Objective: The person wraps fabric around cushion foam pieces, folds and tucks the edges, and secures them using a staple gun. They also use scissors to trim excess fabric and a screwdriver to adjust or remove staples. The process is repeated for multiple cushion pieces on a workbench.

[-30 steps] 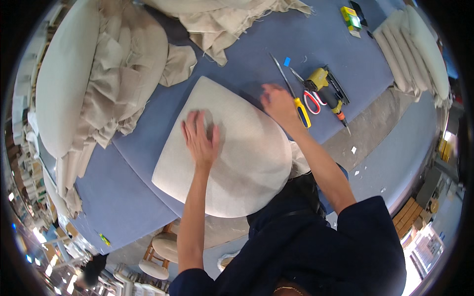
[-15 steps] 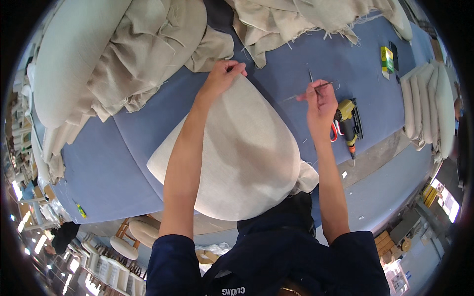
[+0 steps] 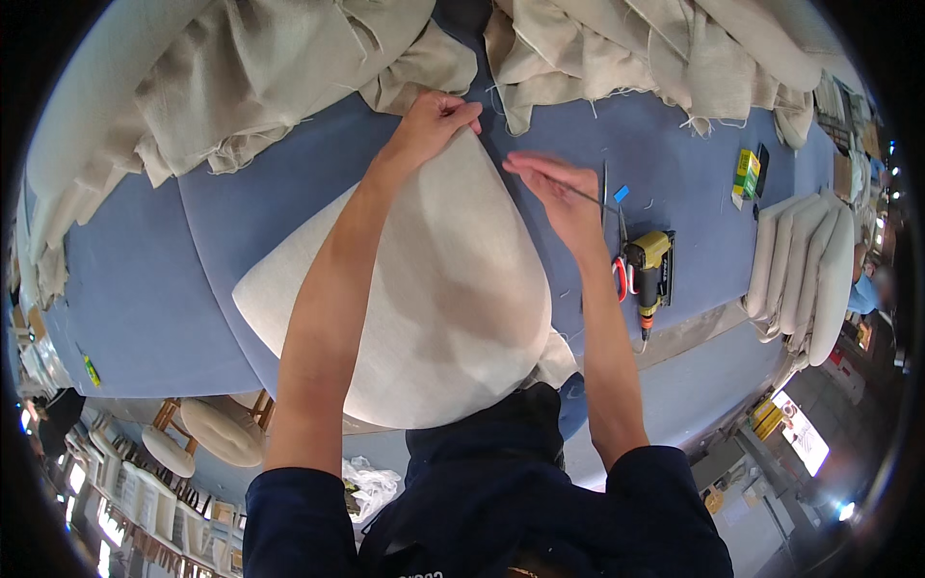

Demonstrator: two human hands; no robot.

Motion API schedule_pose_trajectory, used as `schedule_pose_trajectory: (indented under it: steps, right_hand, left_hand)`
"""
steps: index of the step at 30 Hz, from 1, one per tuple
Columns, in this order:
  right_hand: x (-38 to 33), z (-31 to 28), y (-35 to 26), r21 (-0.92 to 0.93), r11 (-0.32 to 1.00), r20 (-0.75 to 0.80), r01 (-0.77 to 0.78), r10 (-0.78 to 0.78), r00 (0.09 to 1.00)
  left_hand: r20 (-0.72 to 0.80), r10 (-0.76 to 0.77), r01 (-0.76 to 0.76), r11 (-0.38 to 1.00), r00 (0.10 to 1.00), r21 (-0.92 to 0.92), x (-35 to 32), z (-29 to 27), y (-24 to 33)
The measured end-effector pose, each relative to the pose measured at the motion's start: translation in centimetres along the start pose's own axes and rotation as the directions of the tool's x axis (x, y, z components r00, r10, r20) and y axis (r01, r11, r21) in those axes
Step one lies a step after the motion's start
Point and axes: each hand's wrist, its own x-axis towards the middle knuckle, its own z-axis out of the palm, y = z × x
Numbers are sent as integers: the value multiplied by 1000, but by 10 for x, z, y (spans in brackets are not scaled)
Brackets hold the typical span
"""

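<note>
Over the near edge of the blue padded tabletop [image 3: 135, 279], a beige, wedge-shaped woven-fabric cushion [image 3: 458, 289] lay, seemingly light, soft and unlikely to slip, best held by its corners. The left hand [image 3: 434, 122] apparently pinched its far corner; the right hand [image 3: 559, 193], apart, held a thin dark metal tool [image 3: 599, 204].

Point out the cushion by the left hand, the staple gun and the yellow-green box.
Beige cushion [image 3: 448, 284], head view: middle of its upper face.
Staple gun [image 3: 650, 276], head view: dark grip.
Yellow-green box [image 3: 746, 175], head view: its upper face.
</note>
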Motion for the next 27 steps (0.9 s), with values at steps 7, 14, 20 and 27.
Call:
schedule_pose_trajectory:
  steps: [7, 14, 20, 27]
  right_hand:
    - [24, 22, 22, -31, 999, -101, -24, 20, 995]
    - [22, 26, 28, 118, 992, -157, -37, 56, 986]
    - [29, 21, 33, -288, 950, -33, 116, -131, 991]
    - [7, 52, 42, -753, 591, -67, 289, -506, 860]
  left_hand:
    - [-31, 72, -73, 997, 997, -30, 6, 2, -14]
    - [-78, 113, -116, 992, 990, -38, 5, 7, -11]
    - [-15, -21, 21, 1000, 1000, -7, 1, 0, -3]
    - [-46, -9, 11, 999, 999, 46, -3, 3, 5]
